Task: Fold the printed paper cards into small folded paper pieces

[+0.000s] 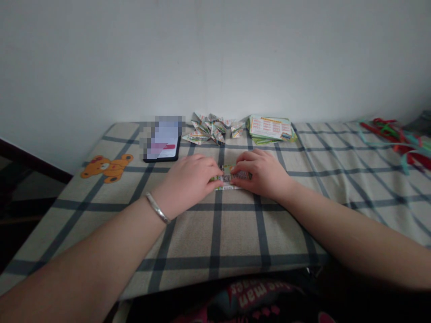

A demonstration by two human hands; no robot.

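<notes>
A small printed paper, green and white with fine text, lies on the checked tablecloth between my hands. My left hand, with a silver bangle at the wrist, has its fingers closed on the paper's left part. From the other side my right hand grips the right part, thumb and fingertips pressed onto it. Both hands cover much of the paper, so its full outline and any folds under the fingers are hidden.
Behind the hands sit several folded paper pieces and a stack of printed sheets by the wall. A phone, partly blurred out, lies left, near a bear-shaped cutout. Coloured ribbons are heaped at far right.
</notes>
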